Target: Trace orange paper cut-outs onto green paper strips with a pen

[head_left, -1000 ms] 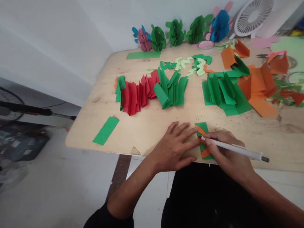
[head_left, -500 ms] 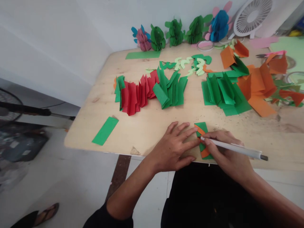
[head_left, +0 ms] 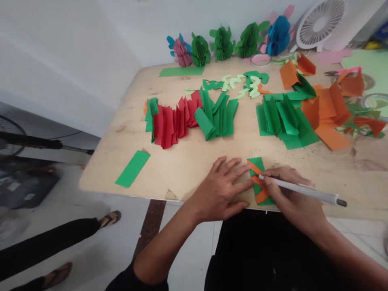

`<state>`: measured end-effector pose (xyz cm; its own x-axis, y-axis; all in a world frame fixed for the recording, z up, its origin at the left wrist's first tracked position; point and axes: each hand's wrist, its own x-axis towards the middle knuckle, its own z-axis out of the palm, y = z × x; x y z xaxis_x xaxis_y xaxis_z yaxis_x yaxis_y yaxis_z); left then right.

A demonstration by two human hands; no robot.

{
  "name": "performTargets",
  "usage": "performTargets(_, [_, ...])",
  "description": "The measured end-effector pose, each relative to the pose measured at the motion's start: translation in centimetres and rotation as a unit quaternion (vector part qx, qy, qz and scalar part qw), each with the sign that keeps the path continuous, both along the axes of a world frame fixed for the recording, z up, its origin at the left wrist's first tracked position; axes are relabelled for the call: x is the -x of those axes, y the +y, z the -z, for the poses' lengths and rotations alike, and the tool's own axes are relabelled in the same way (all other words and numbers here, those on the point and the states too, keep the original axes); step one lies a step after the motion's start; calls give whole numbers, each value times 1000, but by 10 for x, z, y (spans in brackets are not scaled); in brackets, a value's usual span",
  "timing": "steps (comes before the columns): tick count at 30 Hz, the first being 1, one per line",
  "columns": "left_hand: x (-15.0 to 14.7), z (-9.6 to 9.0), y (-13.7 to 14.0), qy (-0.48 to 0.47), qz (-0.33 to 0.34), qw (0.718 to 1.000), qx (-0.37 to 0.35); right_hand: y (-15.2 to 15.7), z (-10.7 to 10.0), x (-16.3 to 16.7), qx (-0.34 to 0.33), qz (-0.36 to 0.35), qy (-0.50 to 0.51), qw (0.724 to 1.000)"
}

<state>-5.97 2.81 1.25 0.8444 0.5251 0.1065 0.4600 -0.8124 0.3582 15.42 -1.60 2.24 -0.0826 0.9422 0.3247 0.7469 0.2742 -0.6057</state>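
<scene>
My right hand point(head_left: 292, 194) grips a white pen point(head_left: 306, 191), its tip on an orange curved paper cutout point(head_left: 261, 197). That cutout lies over a small green paper strip point(head_left: 257, 161) near the table's front edge. Spread flat beside them, my left hand point(head_left: 222, 188) rests its fingertips at the left edge of the strip and cutout. Another green paper strip point(head_left: 132, 169) lies alone at the table's left. Behind my hands are folded red papers point(head_left: 169, 123) and folded green papers point(head_left: 221, 117), with another green folded stack point(head_left: 287, 119) to the right.
Along the wall stand several paper figures, including a blue one point(head_left: 278, 35), beside a white fan point(head_left: 320, 22). Folded orange papers point(head_left: 329, 105) and pink-handled scissors point(head_left: 344, 72) lie at right. Light-green scraps point(head_left: 254, 87) lie mid-table. Another person's leg point(head_left: 57, 236) shows at lower left.
The pen tip has shifted slightly right along the orange cutout. My left hand stays in place. At lower left, more of another person's leg and a second sandalled foot have come into view.
</scene>
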Motion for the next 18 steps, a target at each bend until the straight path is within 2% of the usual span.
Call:
performTargets(7, [0, 0, 0, -1, 1, 1000, -4, -1, 0, -1, 21, 23, 6, 1000])
performTargets(18, [0, 1, 0, -9, -1, 1000, -8, 2, 0, 1, 3, 24, -7, 1000])
